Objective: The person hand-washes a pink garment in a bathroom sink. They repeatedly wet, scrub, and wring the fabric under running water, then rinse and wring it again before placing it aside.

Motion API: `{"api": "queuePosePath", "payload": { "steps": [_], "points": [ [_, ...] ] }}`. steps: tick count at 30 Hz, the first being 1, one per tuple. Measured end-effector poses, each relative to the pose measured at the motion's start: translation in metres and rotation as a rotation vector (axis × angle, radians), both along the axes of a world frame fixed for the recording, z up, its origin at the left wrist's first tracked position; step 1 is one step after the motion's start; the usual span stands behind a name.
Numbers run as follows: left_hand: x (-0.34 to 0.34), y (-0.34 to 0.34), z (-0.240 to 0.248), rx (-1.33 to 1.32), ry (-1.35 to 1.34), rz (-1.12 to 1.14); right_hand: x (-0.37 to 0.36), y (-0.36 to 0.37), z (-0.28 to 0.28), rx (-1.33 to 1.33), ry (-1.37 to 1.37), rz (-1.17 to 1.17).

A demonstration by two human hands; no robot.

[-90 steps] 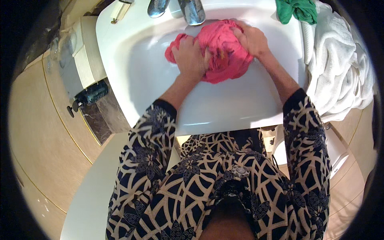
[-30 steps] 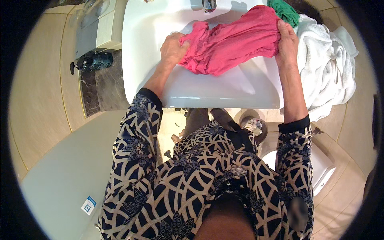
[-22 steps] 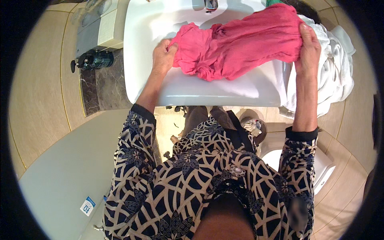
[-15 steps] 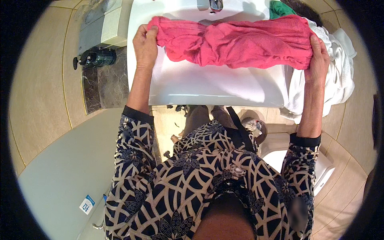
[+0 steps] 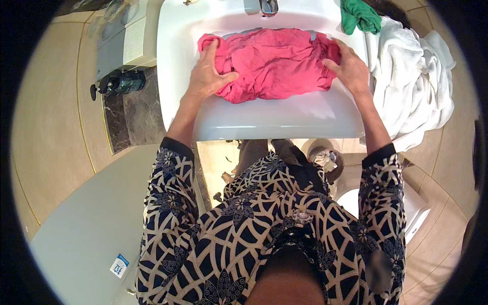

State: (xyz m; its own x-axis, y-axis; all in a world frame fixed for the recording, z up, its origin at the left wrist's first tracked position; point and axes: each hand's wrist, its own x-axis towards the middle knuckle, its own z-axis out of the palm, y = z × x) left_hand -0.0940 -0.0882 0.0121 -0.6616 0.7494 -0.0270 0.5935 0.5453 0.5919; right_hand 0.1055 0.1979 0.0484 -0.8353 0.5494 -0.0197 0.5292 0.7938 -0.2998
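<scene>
A crumpled pink cloth [image 5: 277, 66] lies spread across the white washbasin [image 5: 279, 129], below the chrome tap [image 5: 268, 7]. At the cloth's left end my left hand [image 5: 207, 76] rests with thumb and fingers spread apart, touching the fabric. My right hand [image 5: 352, 70] is at the other end, its thumb on the cloth and its fingers apart along the edge. Neither hand is closed round the fabric. A darker, wet-looking patch shows near the right end.
A small green cloth [image 5: 360, 16] hangs at the basin's far right corner. Beside the basin lies a heap of white towels [image 5: 412, 81]. Dark pump bottles [image 5: 122, 82] stand on the left counter. Below are a bin [image 5: 328, 160], a toilet [image 5: 412, 213] and a bathtub [image 5: 86, 218].
The pink cloth has come down from being held stretched above the basin and is now bunched shorter inside it. Both hands have moved inward and loosened their grip. More of the green cloth shows.
</scene>
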Motion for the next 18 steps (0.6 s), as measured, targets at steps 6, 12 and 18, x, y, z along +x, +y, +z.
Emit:
{"api": "queuePosePath", "payload": {
  "steps": [6,12,18],
  "points": [
    [-0.001,0.015,-0.012,-0.009,0.009,0.076,-0.067,-0.005,-0.044,-0.304,-0.046,-0.061],
    [-0.004,0.029,-0.026,-0.001,-0.279,0.399,-0.072,-0.017,-0.096,-0.971,0.207,-0.175],
    [0.013,-0.008,-0.005,0.17,-0.305,0.11,-0.034,-0.032,0.008,-0.333,0.268,0.053]
  ]
}}
